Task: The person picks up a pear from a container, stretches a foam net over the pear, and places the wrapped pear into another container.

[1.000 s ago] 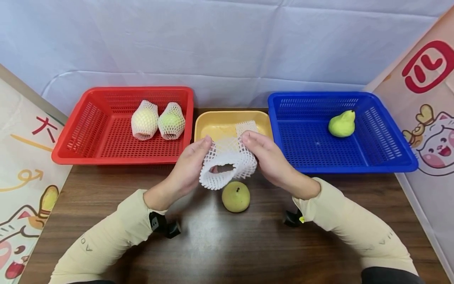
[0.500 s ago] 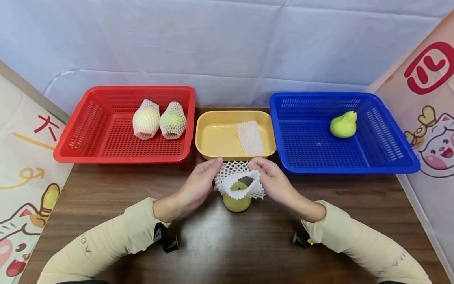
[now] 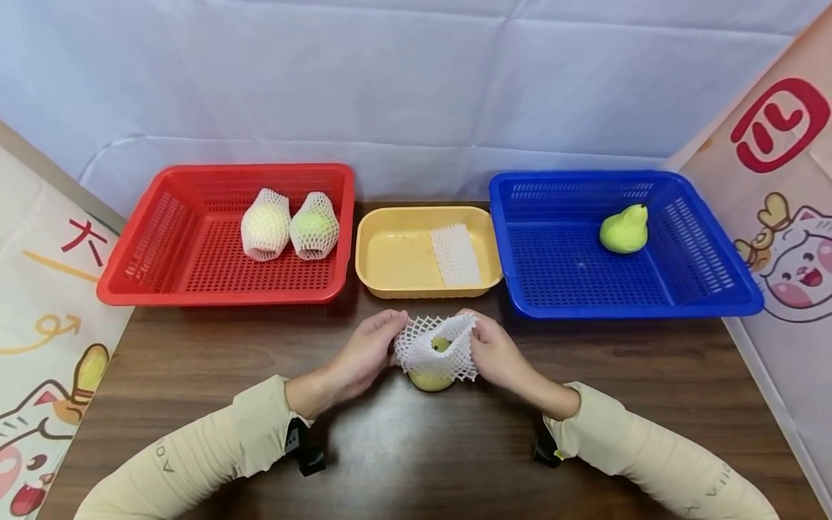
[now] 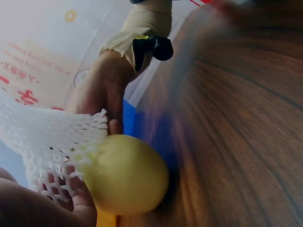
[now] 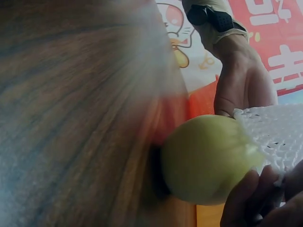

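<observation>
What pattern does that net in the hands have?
The white net has an open mesh of diamond-shaped holes, clearest in the left wrist view.

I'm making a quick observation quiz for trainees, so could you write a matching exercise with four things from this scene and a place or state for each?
Things:
1. green pear
2. flat foam net
3. open-mouthed foam net
4. round yellow fruit

Places or states:
A. in the yellow tray
B. standing on the table
C. in the blue basket
D. held by left hand and right hand

Pairs: 1-C, 2-A, 3-D, 4-B
</observation>
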A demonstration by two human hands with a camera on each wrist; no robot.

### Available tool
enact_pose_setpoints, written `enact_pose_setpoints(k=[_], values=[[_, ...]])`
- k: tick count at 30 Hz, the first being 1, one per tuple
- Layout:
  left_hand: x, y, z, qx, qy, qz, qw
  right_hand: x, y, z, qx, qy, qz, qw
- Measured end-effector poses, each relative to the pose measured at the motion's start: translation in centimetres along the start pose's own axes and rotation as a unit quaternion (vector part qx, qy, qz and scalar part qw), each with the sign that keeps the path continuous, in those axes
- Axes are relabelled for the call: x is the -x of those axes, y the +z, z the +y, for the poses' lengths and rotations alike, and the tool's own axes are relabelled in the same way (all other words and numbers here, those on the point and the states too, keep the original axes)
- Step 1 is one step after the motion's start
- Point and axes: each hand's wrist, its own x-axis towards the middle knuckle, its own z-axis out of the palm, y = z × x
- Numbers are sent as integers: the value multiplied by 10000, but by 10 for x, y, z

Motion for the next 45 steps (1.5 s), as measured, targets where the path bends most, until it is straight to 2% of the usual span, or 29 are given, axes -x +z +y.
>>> enact_pose_setpoints(k=[7,13,18,27,34,45], values=[[-2,-7,-13,-241,-236,-87,9994,2,3,9,295,206,-34,9993],[-2,-11,-17,-283,-221,-198,9992,1,4,12,742,83,50,9972],[2,-15,-17,-188,-26,-560,9983,2,3,11,1145,-69,99,9934],[5,-27,-21,-303,0,-1060,9939,3,5,11,1731,-471,154,9836],[3,-31,-25,-398,-39,-1084,9933,1,4,10,2049,-607,125,9768],[4,-30,-30,-549,28,-1016,9933,4,6,12,2287,-512,139,9720]])
